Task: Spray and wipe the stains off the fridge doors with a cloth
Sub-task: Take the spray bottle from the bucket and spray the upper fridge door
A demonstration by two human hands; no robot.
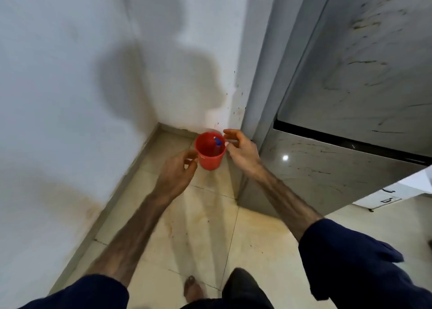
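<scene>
Hands point(177, 166) point(240, 149) flank red bucket point(209, 153), neither grip closed.

- A smooth, slightly glossy red plastic bucket point(209, 151) is being seen.
- Brushed grey metal, streaked dark and glinting, is being shown by the fridge doors point(364, 79).
- Glossy stained floor tiles point(210, 227) are being lit.
- A matt painted wall point(58, 75) is being shadowed.

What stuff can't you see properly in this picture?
Head view:
- Spray bottle: only its blue top shows; the red bucket wall hides the rest.
- Cloth: not visible.
- Fridge: cut off by the top and right edges.
- Right hand: grip unclear, blurred.
</scene>
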